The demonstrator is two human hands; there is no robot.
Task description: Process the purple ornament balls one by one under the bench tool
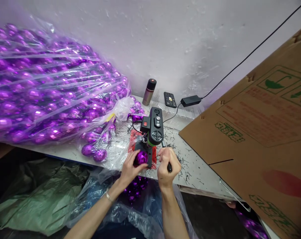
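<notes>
A shiny purple faceted ball point(142, 157) sits at the base of a small black bench press point(156, 124), and my left hand point(129, 167) has its thumb and fingers closed around it. My right hand point(168, 166) is a fist wrapped round the press's lever handle point(169, 167), whose black end pokes out below the fingers. The press has a red switch on its side and stands over red material point(154, 156) on the white table. Its working point above the ball is mostly hidden by the press head.
A big clear bag of purple balls point(53, 89) fills the left, loose balls point(100, 155) by its mouth. A bottle point(149, 92), phone point(170, 100) and power adapter point(191, 100) lie behind. A cardboard box point(255, 132) leans in from the right. More balls point(135, 190) sit in plastic below.
</notes>
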